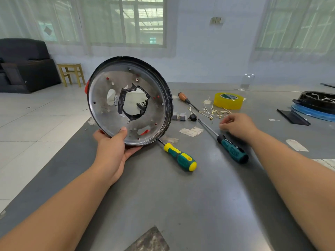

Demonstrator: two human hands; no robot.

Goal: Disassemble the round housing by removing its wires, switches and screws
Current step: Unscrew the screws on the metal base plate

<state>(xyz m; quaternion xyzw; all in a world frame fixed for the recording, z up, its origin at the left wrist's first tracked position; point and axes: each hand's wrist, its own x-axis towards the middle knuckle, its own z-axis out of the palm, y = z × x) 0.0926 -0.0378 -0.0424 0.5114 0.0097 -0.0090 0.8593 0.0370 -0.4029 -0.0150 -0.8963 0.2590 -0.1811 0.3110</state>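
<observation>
My left hand (113,149) grips the lower rim of the round housing (108,104), thumb on its inner metal face, holding it tilted up off the table. The housing is a shallow metal dish with a black rim, a large taped central hole and several small screw holes. My right hand (237,125) hovers low over the table with fingers loosely curled, beside a pile of loose wires (215,111). It seems to hold nothing. Two small grey switches (179,116) and a black plug piece (192,117) lie close to the housing's right edge.
Three screwdrivers lie on the grey table (181,196): a yellow-green one (181,158), a dark teal one (232,148), an orange-handled one (184,97). A yellow tape roll (228,100) sits behind the wires. A black part on blue plastic (317,104) is far right. The table's left edge drops to the tiled floor.
</observation>
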